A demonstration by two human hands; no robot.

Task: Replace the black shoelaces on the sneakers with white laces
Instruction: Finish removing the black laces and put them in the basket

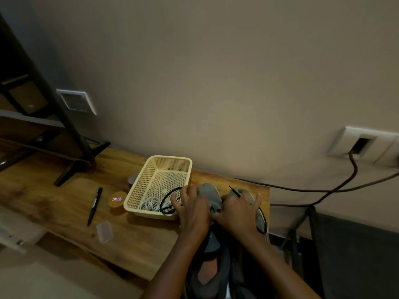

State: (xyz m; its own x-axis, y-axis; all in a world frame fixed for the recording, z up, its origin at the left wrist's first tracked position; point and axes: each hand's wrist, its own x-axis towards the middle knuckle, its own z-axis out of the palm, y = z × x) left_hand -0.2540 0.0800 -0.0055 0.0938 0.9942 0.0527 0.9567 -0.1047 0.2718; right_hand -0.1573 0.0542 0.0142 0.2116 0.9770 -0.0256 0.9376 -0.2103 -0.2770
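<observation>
Right now both grey fabric sneakers [209,192] sit toes-to-the-wall at the right end of the long wooden table [64,203]. Their heels run off its near edge toward the person, presumably so the eyelets face up within easy reach. The left hand [192,214] lies over the left shoe with fingers spread, steadying it, I'd guess. Its thumb is tucked under, so I cannot tell whether it nips anything. The right hand [237,212] seems to pinch a thin black cord lace [235,191], whose tip pokes up past the knuckles. Just beside the left shoe stands a cream plastic mesh basket [172,161] holding the coiled white laces [151,204] and a second black lace [167,200], handy for the swap. The table's right edge runs close by the right shoe, so free room lies leftward, past a round orange tub [117,201] and a black pen [95,206].
</observation>
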